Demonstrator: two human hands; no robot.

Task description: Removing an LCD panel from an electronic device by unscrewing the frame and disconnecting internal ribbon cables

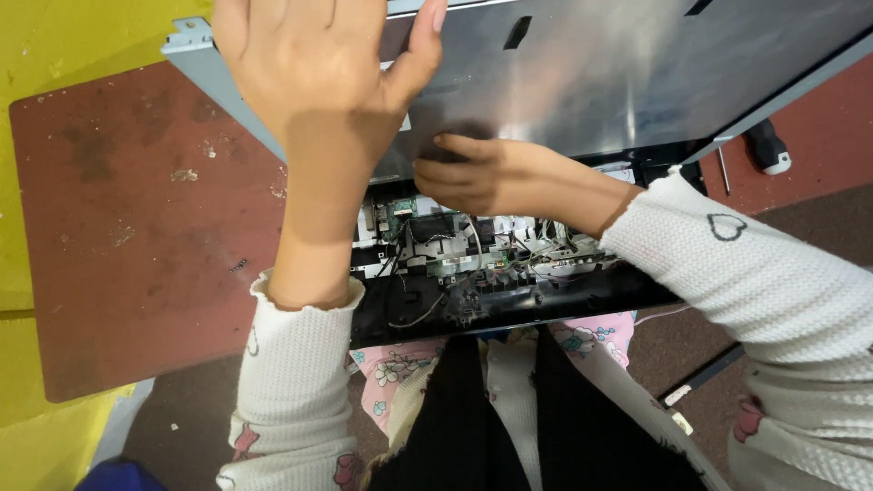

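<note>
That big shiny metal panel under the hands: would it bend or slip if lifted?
The metal panel looks thin and wide, so it may flex some. Its glossy face seems slippery under the left hand. The right hand holds its lower edge, which may be sharp.

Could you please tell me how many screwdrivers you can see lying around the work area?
1: a black-handled screwdriver lies on the red mat at upper right, beside the metal panel. Others may be hidden beneath it.

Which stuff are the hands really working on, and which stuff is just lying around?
In use: left hand flat on the metal back panel; right hand at the panel's edge, above the circuit boards.
Lying about: screwdriver, small screw.
</note>
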